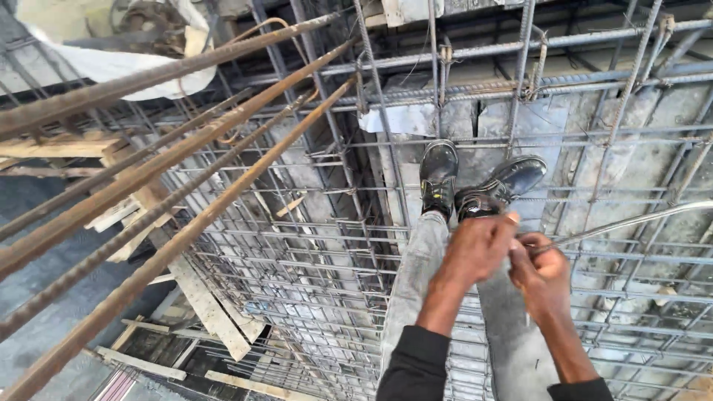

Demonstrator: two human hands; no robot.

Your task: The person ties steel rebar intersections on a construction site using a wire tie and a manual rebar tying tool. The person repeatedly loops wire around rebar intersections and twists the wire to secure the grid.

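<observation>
We have one view only, from a camera on the person's head. We look steeply down past the forearms to the left hand [475, 249] and right hand [541, 273], which sit close, low and right of centre. Beyond them we see the legs and boots [475, 186] on the rebar grid [312, 245] farther below. Rusty bars [148, 186] cross the left side very near the lens.
</observation>
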